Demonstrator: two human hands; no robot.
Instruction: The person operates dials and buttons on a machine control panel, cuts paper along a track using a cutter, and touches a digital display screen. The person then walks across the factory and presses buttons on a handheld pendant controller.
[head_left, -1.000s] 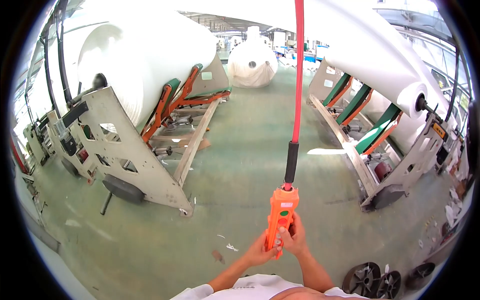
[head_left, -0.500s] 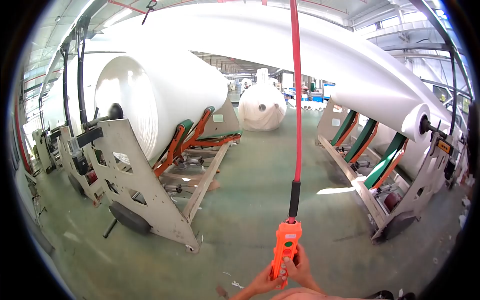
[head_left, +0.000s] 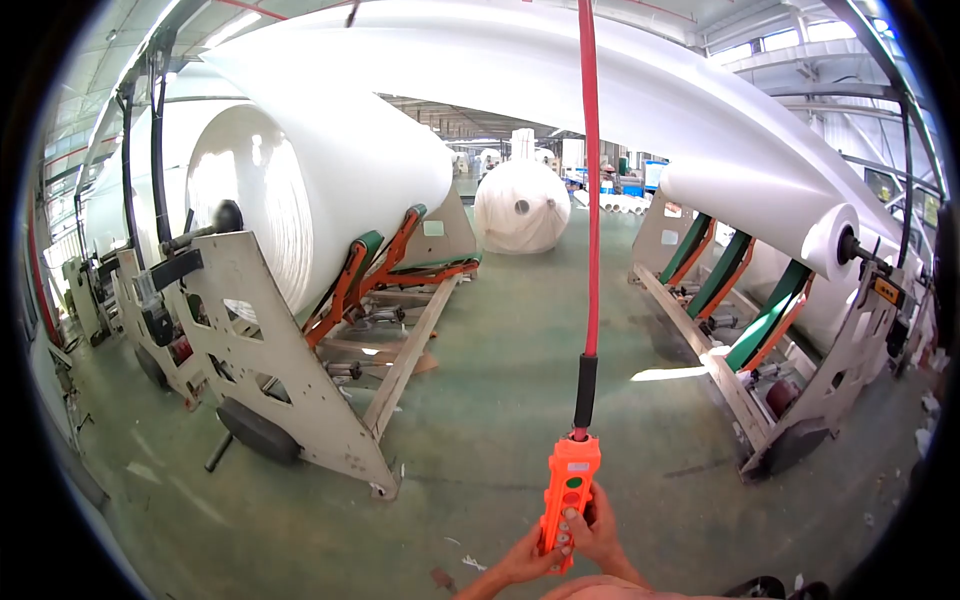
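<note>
An orange push-button control box [head_left: 572, 480] hangs upright at the bottom centre from a red cable [head_left: 591, 200] with a black sleeve [head_left: 585, 390]. Green and red buttons show on its upper face. My left hand [head_left: 528, 558] is wrapped round the lower left side of the box. On the right side, my right hand [head_left: 597, 532] grips it too, its thumb lying on the lower buttons. Some of the lower buttons are hidden by the thumbs.
A large white roll [head_left: 250, 200] rests in a grey frame [head_left: 290, 370] at left. White sheeting [head_left: 480, 50] spans overhead to a thinner roll [head_left: 760, 205] on the right frame [head_left: 820, 380]. A wrapped roll [head_left: 522, 215] stands behind on the green floor [head_left: 500, 330].
Over the last second the view has tilted upward, so the box and both hands appear lower. Both hands have kept their hold on the control box.
</note>
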